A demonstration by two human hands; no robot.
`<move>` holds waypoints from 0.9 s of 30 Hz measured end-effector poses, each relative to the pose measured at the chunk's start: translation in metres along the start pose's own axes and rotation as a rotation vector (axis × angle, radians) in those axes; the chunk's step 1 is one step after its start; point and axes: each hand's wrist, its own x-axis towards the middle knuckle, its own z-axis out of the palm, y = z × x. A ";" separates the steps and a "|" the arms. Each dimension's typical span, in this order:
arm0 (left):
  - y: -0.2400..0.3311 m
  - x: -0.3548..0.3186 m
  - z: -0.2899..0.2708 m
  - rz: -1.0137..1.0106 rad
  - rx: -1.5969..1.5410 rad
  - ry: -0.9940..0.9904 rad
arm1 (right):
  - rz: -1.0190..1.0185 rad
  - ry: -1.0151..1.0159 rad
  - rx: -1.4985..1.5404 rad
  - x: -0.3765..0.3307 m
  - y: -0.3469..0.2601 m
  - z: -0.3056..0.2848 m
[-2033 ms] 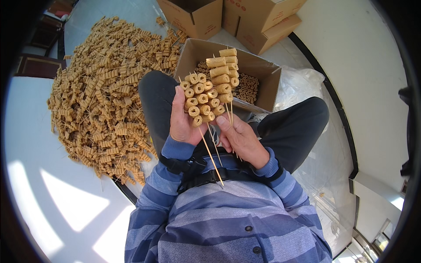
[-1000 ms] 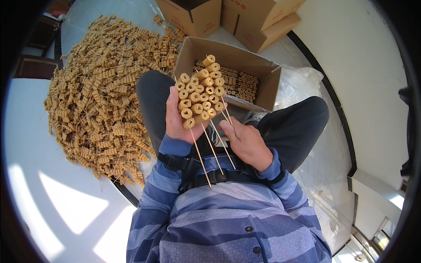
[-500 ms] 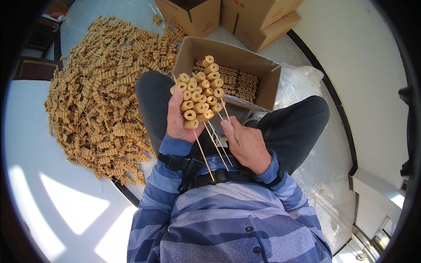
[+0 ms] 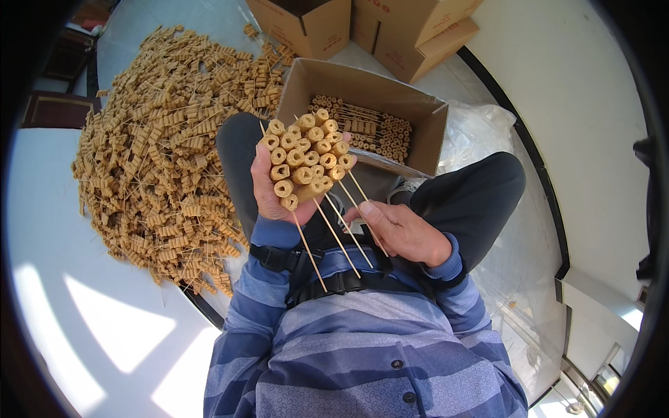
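While it sits just above the centre of the frame, the bundle of skewers (image 4: 306,157), each threaded with tan ring-shaped pieces, is clasped in the left hand (image 4: 273,187), whose fingers curl shut around the loaded ends so that the bare sticks slant down to the lower right. Just beside those sticks lies the right hand (image 4: 403,231), loosely open with its fingers stretched toward them, the fingertips at the sticks; whether it grips any I cannot tell. Behind the bundle, an open cardboard box (image 4: 362,94) holds more filled skewers laid in rows. At the upper left spreads a big heap of skewers (image 4: 160,139) on the pale floor (image 4: 63,230). Two further cartons (image 4: 362,24) stand at the top edge.
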 end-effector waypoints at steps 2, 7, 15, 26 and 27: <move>0.001 0.000 -0.001 0.011 0.050 -0.017 | 0.050 -0.057 0.000 -0.001 -0.002 -0.003; 0.003 -0.002 -0.004 0.052 0.008 0.030 | 0.035 -0.106 -0.076 0.001 -0.005 -0.006; -0.002 -0.007 0.011 0.039 0.200 -0.037 | -0.659 0.629 -0.761 0.014 -0.047 -0.007; -0.003 0.002 0.022 0.106 0.086 0.028 | -0.713 0.695 -0.758 0.068 -0.047 0.039; -0.002 0.004 0.022 0.097 0.130 0.064 | -0.725 0.712 -0.745 0.072 -0.044 0.039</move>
